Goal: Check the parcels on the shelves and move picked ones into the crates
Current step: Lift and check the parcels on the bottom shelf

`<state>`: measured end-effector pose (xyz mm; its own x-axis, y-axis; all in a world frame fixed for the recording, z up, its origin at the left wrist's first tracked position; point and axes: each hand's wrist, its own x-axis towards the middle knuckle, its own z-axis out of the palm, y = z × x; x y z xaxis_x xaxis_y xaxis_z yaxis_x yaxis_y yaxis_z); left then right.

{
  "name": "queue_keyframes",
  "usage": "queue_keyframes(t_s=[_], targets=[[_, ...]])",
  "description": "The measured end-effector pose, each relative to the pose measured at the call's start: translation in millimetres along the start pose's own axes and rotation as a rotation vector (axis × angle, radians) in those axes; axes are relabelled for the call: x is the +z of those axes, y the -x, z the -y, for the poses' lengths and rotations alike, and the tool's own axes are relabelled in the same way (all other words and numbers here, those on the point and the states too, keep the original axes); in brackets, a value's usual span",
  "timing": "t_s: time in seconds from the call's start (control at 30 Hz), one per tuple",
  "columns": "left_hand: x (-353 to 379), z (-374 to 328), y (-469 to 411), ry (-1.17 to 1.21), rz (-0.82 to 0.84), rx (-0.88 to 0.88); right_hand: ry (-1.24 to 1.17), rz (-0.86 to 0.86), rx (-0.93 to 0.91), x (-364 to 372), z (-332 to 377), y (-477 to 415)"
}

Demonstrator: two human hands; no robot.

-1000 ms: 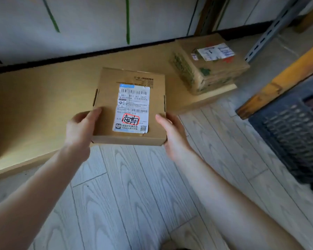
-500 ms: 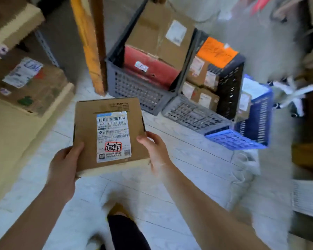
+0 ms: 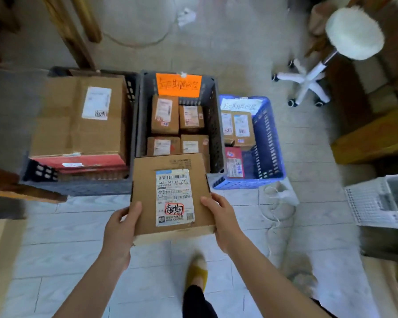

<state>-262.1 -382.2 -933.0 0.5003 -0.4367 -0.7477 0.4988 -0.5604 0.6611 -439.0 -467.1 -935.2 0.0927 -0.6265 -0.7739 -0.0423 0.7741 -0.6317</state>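
Gripping its near left edge, the left hand holds the flat brown cardboard parcel with a white label, thumb on top. The right hand grips the near right edge. Earlier left of the crates, the parcel now hovers at the middle grey plastic crate's near rim.

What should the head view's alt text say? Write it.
Left hand and right hand hold a flat labelled parcel before three loaded crates: left grey crate, middle grey crate with orange sign, blue crate.
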Motion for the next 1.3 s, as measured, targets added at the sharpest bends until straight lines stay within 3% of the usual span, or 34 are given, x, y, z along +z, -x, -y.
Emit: queue_keyframes(t_s=[0.3, 0.47, 0.73, 0.83, 1.07, 1.3], targets=[[127.3, -63.6, -46.2, -0.056, 0.052, -0.085, -0.048, -0.080, 0.019, -54.3, 90.3, -75.8], [186.0, -83.7, -80.8, -0.143, 0.124, -0.121, 0.037, -0.138, 0.144, -77.4, 128.1, -113.3], [322.4, -110.0, -127.5, -0.235, 0.292, -0.113, -0.091, -0.214, 0.172, -140.0, 187.8, -208.2], [372.0, -102.5, -147.1, -0.260, 0.335, -0.183, -0.223, -0.227, 0.130, -167.5, 205.3, -253.2], [471.7, -34.5, -219.9, -0.030, 0.047, -0.541, -0.198, -0.219, 0.129, -223.0, 192.3, -383.5], [515.7, 9.8, -305.2, 0.070, -0.148, -0.508, -0.021, -0.080, 0.187, -222.8, 167.6, -491.3]])
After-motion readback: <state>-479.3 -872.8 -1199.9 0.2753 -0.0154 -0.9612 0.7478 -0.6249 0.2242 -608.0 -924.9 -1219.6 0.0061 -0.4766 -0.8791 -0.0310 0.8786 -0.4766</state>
